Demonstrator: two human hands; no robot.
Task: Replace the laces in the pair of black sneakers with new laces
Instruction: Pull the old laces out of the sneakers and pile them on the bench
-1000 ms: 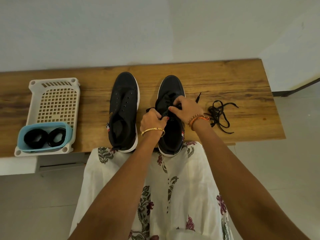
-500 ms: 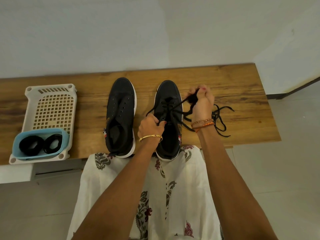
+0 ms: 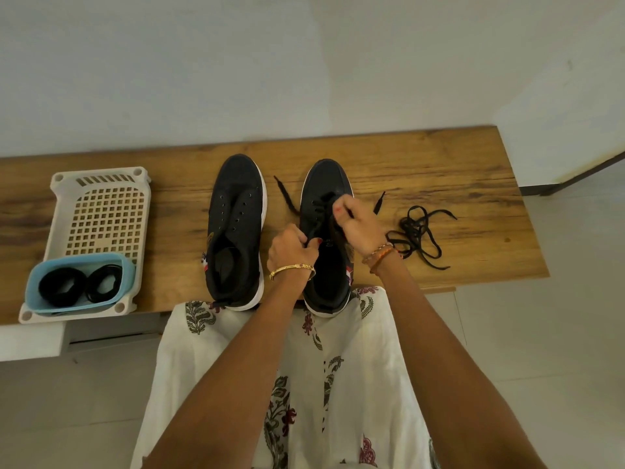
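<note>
Two black sneakers stand side by side on the wooden bench [image 3: 439, 164], toes toward the wall and heels at the near edge: the left sneaker [image 3: 236, 228] is unlaced, the right sneaker [image 3: 326, 238] partly laced. The left hand [image 3: 291, 247] pinches the lace [image 3: 285, 196] at the eyelets beside the tongue; the right hand [image 3: 358, 220], fingers curled, grips the same lace nearer the toe. A removed lace [image 3: 417, 236] lies loose on open bench surface to the right, and a white basket [image 3: 101, 211] holding a blue tray [image 3: 77, 282] of coiled laces [image 3: 61, 287] sits at the left end.
</note>
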